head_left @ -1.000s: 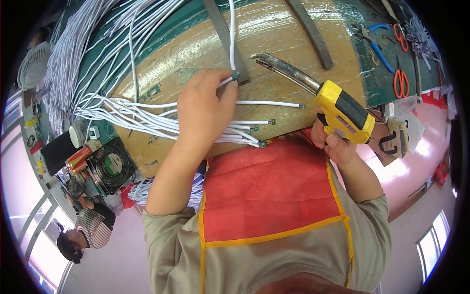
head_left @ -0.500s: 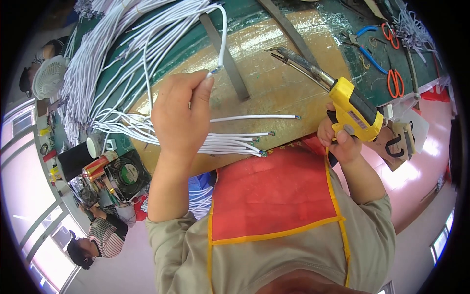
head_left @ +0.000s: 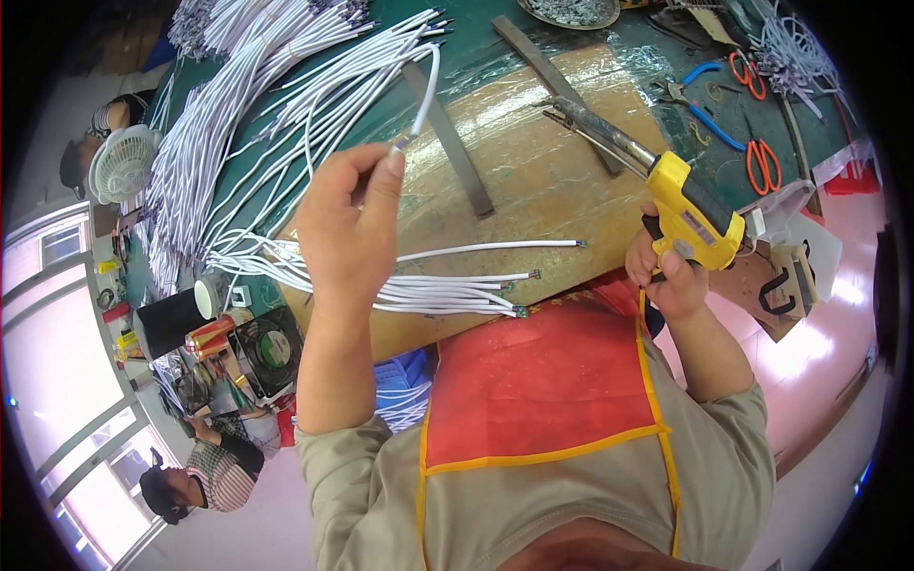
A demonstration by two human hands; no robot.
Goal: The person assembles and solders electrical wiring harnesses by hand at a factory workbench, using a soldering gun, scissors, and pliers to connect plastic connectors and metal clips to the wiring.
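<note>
My left hand (head_left: 350,224) is raised over the brown board (head_left: 533,181) and pinches the end of a white cable (head_left: 426,90) that arcs up toward the big pile of white cables (head_left: 257,124). My right hand (head_left: 671,276) grips the handle of a yellow soldering gun (head_left: 690,209), whose long metal tip (head_left: 595,133) points up-left across the board. A small bundle of white cables with dark ends (head_left: 447,290) lies on the board's near edge between my hands. I wear a red apron (head_left: 538,381).
Two grey metal bars (head_left: 452,138) lie on the green-topped bench. Blue pliers (head_left: 709,114) and orange scissors (head_left: 762,162) sit at the right. A small white fan (head_left: 124,162), a black cylinder (head_left: 167,324) and a square fan (head_left: 267,352) are at the left. Another person (head_left: 205,471) sits lower left.
My left hand has lifted off the cable bundle and moved up-left, drawing one white cable away with it. The soldering gun has stayed in my right hand.
</note>
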